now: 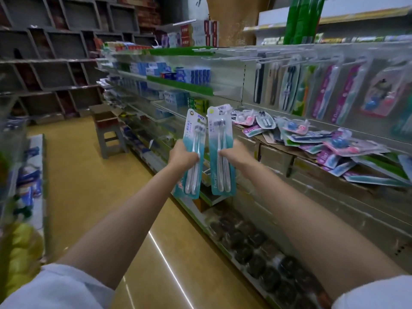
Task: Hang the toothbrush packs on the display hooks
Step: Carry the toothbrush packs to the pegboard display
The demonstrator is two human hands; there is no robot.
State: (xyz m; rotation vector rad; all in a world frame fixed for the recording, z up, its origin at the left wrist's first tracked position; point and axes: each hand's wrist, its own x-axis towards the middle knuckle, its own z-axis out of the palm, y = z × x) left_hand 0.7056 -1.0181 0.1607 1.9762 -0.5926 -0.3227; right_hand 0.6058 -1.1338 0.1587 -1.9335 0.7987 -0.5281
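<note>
My left hand (181, 156) grips a teal and white toothbrush pack (193, 134) upright, out in front of me over the aisle. My right hand (234, 153) holds a second, matching toothbrush pack (220, 132) just to its right. Both packs stand side by side, a little apart. The display hooks (274, 60) stick out of the back panel at the upper right, above and to the right of both hands. Several other toothbrush packs (323, 92) hang there. A loose pile of toothbrush packs (312, 139) lies on the shelf below the hooks.
Shelves of toothpaste boxes (178, 74) run along the aisle on the right. A grey stool (109, 130) with a box on it stands on the yellow floor ahead. A lower shelf (256, 246) carries dark round goods. Another goods rack (26, 179) lines the left edge.
</note>
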